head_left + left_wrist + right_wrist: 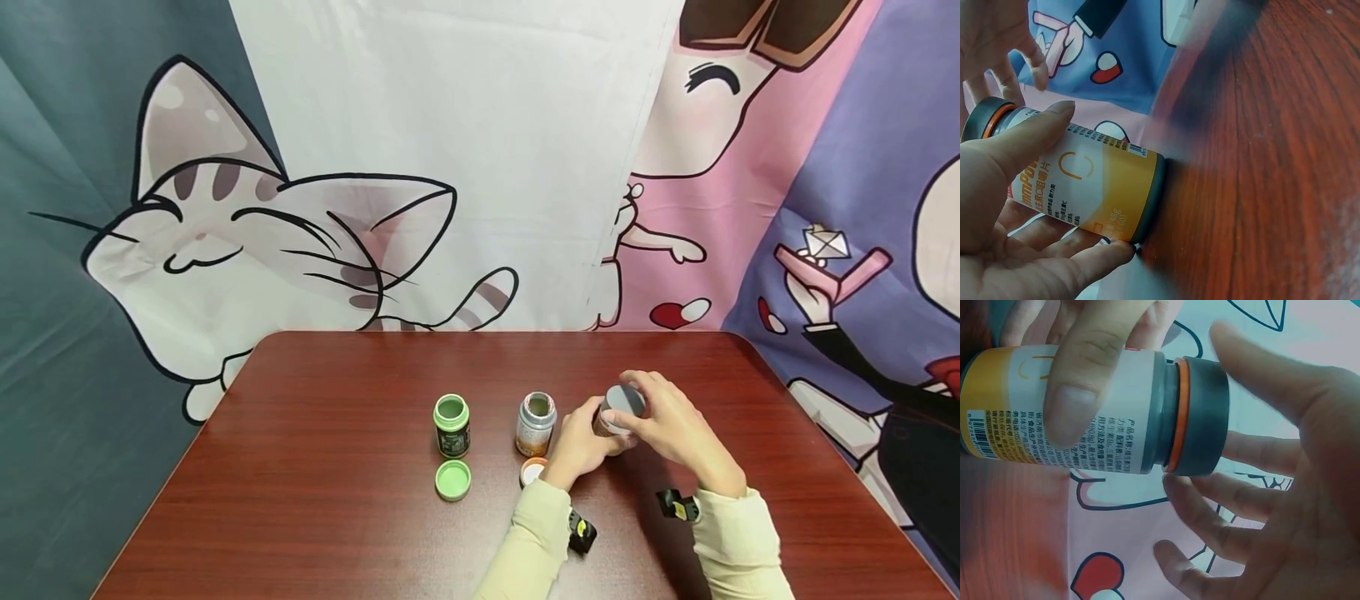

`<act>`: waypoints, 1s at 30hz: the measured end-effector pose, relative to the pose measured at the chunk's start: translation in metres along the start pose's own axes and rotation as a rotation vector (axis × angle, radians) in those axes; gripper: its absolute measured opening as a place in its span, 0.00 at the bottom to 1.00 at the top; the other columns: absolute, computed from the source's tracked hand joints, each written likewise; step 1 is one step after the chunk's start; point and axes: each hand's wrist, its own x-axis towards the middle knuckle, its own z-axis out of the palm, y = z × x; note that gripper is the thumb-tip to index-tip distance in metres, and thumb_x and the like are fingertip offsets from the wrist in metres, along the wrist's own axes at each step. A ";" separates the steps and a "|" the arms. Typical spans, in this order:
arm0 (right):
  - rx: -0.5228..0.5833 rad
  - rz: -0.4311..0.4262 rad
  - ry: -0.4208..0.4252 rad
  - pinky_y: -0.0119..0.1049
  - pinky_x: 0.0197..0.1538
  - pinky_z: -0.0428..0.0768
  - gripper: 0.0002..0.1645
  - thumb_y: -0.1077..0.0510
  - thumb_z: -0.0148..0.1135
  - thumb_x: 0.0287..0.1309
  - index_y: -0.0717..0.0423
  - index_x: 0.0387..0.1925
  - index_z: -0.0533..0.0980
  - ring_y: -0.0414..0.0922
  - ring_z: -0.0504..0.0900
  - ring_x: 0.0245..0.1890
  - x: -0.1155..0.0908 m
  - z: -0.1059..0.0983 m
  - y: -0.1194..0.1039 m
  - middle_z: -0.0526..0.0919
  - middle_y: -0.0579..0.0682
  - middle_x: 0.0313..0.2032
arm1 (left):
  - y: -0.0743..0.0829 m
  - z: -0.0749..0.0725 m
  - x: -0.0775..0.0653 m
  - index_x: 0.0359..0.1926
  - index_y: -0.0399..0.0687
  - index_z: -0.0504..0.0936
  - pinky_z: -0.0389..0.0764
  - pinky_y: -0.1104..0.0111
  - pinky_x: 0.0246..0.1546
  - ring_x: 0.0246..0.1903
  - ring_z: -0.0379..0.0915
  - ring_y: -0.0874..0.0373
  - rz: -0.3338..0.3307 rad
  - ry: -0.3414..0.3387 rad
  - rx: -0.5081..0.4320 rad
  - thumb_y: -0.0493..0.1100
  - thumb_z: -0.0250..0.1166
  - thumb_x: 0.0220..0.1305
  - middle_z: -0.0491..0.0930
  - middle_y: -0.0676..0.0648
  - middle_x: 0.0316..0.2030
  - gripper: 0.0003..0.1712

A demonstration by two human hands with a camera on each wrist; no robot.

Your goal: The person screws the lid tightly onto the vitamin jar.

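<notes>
Grey-capped round bottle with a white and yellow label (1094, 175) is sitting clamped in the left hand (581, 442)

Two pale cream sleeves (738, 533) are reaching in from the near side, a small black wrist camera (581, 533) showing by the left cuff and another dark wrist camera (677, 505) by the right. Beyond them, a bright green round lid (453, 481) is lying on the glossy red-brown wood-grain table (337, 417), left of the arms. Slightly farther and to its right, an orange-rimmed cap with a white inside (532, 471) is lying partly hidden behind the left hand.

Farther and to the right, the left hand is holding the grey-capped bottle by its body, thumb on one side and fingers on the other. Whether the base is touching the wood cannot be told. The right hand (671, 417) is curving about the grey cap (1207, 415) and its orange ring (1180, 415), fingers spread and thumb apart; whether any fingertip is touching cannot be told.

Left of the hands, an open grey bottle with a white and orange label (536, 425) is standing just beyond the orange-rimmed cap. Farther left, an open green jar with a black label (452, 425) is standing just beyond the green lid. At the far side, a cloth backdrop (465, 83) is hanging, showing a smiling cartoon cat (225, 275) on the left.
</notes>
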 end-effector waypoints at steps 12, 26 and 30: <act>0.118 -0.134 -0.064 0.42 0.50 0.67 0.34 0.50 0.67 0.51 0.49 0.59 0.66 0.44 0.69 0.53 -0.002 -0.005 0.004 0.70 0.48 0.56 | 0.000 0.000 0.000 0.51 0.65 0.74 0.73 0.69 0.43 0.42 0.73 0.66 0.010 -0.001 0.006 0.60 0.73 0.42 0.79 0.60 0.42 0.33; 0.152 -0.097 -0.102 0.47 0.45 0.71 0.26 0.63 0.63 0.52 0.48 0.54 0.70 0.42 0.72 0.45 -0.003 -0.006 0.004 0.75 0.47 0.50 | -0.001 0.001 0.000 0.52 0.65 0.73 0.73 0.68 0.44 0.42 0.73 0.66 0.007 -0.008 -0.012 0.57 0.73 0.43 0.78 0.60 0.42 0.33; 0.119 -0.086 -0.072 0.42 0.40 0.71 0.24 0.57 0.65 0.52 0.50 0.52 0.72 0.43 0.72 0.40 -0.002 -0.004 0.005 0.76 0.48 0.48 | -0.001 0.001 0.000 0.53 0.66 0.73 0.73 0.68 0.45 0.44 0.73 0.66 0.005 -0.003 -0.014 0.57 0.73 0.43 0.78 0.60 0.44 0.33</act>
